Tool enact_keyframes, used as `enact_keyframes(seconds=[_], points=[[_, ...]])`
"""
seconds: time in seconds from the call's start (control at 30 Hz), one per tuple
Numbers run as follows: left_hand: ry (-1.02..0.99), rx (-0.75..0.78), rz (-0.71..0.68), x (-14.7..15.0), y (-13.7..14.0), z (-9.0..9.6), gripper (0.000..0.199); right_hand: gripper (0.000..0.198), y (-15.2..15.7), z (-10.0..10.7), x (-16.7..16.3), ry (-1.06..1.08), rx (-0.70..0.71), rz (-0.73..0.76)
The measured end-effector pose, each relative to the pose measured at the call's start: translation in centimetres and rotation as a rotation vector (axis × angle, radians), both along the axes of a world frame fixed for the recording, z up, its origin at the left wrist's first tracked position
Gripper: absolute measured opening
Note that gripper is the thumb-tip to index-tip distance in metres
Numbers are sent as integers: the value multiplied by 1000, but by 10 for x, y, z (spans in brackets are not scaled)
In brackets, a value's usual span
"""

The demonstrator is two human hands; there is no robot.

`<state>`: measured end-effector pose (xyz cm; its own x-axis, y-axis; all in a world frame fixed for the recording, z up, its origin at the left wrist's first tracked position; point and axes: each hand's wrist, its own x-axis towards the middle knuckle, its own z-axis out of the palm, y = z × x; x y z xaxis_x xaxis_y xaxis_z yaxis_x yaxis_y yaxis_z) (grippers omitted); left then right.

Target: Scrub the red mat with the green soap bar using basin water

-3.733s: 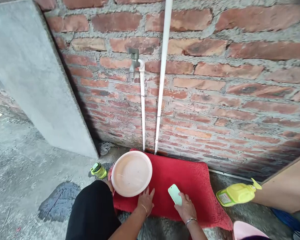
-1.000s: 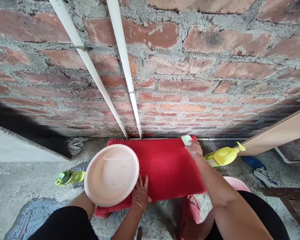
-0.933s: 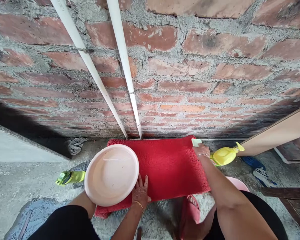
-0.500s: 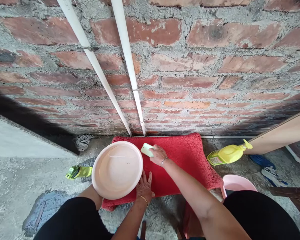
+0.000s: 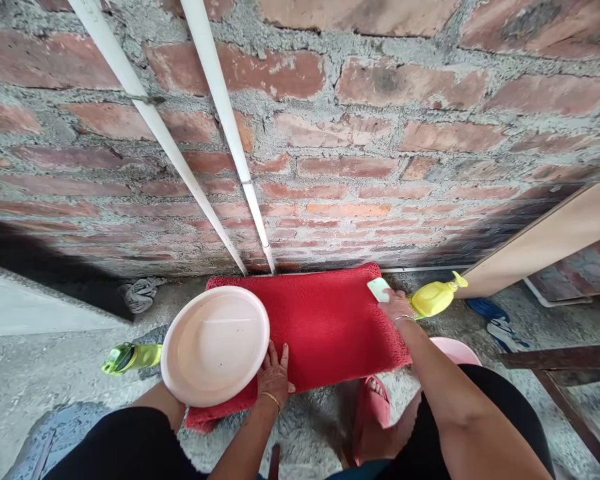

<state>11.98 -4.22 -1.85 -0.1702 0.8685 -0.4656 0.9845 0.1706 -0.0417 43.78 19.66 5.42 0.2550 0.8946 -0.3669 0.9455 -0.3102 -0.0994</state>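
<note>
A red towel (image 5: 325,320) is spread over a low support by the wall, its middle smoother and darker than its fluffy edges. My right hand (image 5: 396,307) grips a pale green rounded block (image 5: 379,290), over the towel's far right part. Whether the block is soap or a brush cannot be told. My left hand (image 5: 274,379) lies flat with fingers apart on the towel's near edge, beside a pale pink basin (image 5: 215,347). This basin stands on the towel's left end and holds what looks like shallow water.
A yellow pump bottle (image 5: 434,299) is right of the towel, partly behind my hand. A pink tub (image 5: 456,350) shows by my right knee. At left are a green-yellow bottle (image 5: 133,358) and a grey rag (image 5: 141,295). White pipes (image 5: 230,120) run down the brick wall.
My right hand has carried the pale green block from beside the basin to the towel's right end. My left hand stays on the near edge. The view has shifted to the right.
</note>
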Motion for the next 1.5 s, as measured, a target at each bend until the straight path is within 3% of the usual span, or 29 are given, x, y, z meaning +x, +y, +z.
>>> enact_keyframes(seconds=[0.07, 0.13, 0.23, 0.5, 0.6, 0.67, 0.77, 0.93, 1.07, 1.13, 1.23, 1.4, 1.5], points=[[8, -1, 2, 1, 0, 1, 108, 59, -2, 5, 20, -1, -19, -188], [14, -6, 5, 2, 1, 2, 108, 61, -5, 7, 17, 38, 8, -217], [18, -24, 12, 4, 1, 4, 106, 58, -13, 2, -24, 136, 85, 4], [-21, -51, 11, 0, 2, 8, 108, 48, -69, -13, -207, 312, 67, 724], [-4, -35, 7, 0, 2, 11, 108, 48, -75, -14, -232, 290, 30, 854], [12, -28, -2, 1, 3, 12, 106, 48, -69, -14, -221, 272, 7, 851], [20, -31, -13, 1, 2, 12, 103, 49, -52, -14, -162, 234, -17, 717], [2, -27, -12, 0, 1, 11, 101, 55, -37, -6, -22, 112, -5, 312], [16, -50, -8, 0, 3, 18, 100, 53, -44, 5, 38, -19, -8, -85], [18, -70, -2, 0, 5, 22, 100, 52, -49, 7, 39, 0, 14, -150], [27, -71, 2, 0, 4, 27, 98, 54, -58, 7, 10, 107, 51, -29], [43, -64, 1, 1, -15, 21, 86, 54, -80, 5, -68, 232, 104, 385], [37, -91, 8, 2, -30, 16, 82, 53, -90, 5, -91, 226, 99, 594]])
